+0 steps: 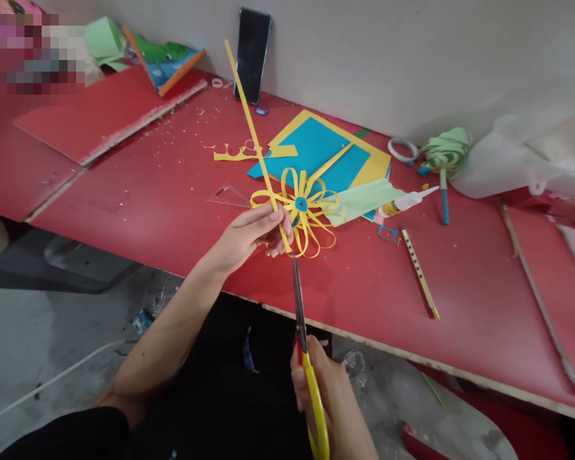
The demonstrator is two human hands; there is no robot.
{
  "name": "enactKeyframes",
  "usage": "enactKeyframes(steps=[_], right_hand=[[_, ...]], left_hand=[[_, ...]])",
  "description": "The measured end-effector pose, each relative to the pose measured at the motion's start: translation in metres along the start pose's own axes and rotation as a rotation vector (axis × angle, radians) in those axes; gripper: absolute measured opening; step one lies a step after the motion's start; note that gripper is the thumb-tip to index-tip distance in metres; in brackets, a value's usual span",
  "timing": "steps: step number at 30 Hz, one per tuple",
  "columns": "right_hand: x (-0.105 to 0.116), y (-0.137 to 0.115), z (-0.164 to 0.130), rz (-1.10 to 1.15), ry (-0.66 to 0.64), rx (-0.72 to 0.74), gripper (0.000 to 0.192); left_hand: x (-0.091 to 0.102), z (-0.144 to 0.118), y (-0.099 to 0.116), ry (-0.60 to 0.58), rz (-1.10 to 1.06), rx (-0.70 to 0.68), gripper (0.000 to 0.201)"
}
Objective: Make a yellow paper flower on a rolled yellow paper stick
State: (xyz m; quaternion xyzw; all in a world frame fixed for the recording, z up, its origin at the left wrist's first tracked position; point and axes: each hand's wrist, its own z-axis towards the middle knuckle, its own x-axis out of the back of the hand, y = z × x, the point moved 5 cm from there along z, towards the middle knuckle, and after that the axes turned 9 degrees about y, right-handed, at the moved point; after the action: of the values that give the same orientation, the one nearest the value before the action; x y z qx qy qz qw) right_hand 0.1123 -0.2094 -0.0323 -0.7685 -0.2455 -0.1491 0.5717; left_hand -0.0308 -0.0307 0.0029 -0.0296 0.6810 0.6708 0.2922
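Between the thumb and fingers of my left hand (259, 230) is a long narrow yellow paper strip (249, 116), slanting up and to the left. My right hand (326, 383) grips scissors (316, 402) with yellow and red handles; their blades point up, close together, with the tips by the strip's lower end. Beside my left fingers lies a flower of looped yellow paper strips (316, 191) with a round blue centre (301, 204). Another blue spot shows partly behind my fingers. Whether the flower touches my hand I cannot tell.
Blue paper (311, 144) lies over yellow sheets. A glue bottle (402, 203), a pencil (419, 271), a tape roll (403, 149) and a green paper coil (446, 150) are to the right. A phone (253, 56) leans against the wall. A set square (229, 195) lies left.
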Motion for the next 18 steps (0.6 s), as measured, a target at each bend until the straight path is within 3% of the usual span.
enactKeyframes(steps=[7, 18], right_hand=[[-0.0027, 0.0026, 0.0017, 0.127, -0.081, 0.084, 0.068], [-0.0059, 0.0005, 0.0038, 0.097, -0.101, 0.098, 0.056]], left_hand=[[-0.0013, -0.0017, 0.0013, -0.043, -0.038, 0.022, 0.024], [-0.0046, -0.0021, 0.0014, -0.078, -0.018, 0.036, 0.026]])
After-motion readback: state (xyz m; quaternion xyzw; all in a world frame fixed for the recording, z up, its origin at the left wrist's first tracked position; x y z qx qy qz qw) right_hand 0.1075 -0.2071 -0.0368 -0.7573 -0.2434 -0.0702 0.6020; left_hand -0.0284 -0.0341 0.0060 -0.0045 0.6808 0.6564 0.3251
